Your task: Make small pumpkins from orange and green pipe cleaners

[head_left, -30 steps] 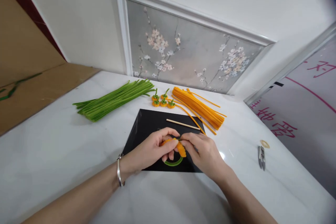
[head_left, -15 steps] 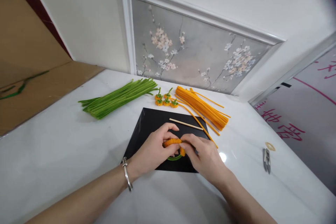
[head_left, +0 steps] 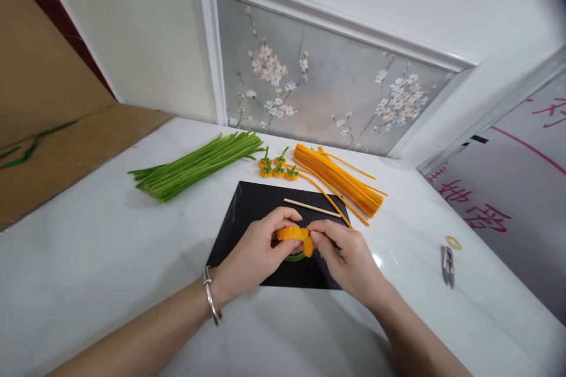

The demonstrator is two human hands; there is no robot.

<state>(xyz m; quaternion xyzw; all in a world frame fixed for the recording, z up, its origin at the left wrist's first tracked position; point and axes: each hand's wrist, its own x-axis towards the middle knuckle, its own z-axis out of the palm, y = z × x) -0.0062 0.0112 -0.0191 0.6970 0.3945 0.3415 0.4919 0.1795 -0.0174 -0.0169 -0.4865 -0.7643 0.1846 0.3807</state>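
An orange fuzzy coiled piece (head_left: 292, 233) is held over a black mat (head_left: 254, 200). My left hand (head_left: 260, 246) has its fingers curled round the coil's left part. At its right end, my right hand (head_left: 345, 250) pinches the piece between thumb and forefinger. Below the fingers a green fuzzy stem (head_left: 295, 257) shows in part; where it joins is hidden. On the mat, beyond my hands, lies a thin pale stick (head_left: 312, 208).
Green stems (head_left: 198, 166) lie in a bundle at the left, orange stems (head_left: 338, 179) at the right. Several small orange-and-green pieces (head_left: 278, 171) sit between them. Metal snips (head_left: 447, 267) and a beige ring (head_left: 453, 242) lie far right. A wall panel (head_left: 327, 82) stands behind.
The orange coil has turned slightly and shows more of its ridged side. My right hand has shifted a little right, and less of the green stem shows below.
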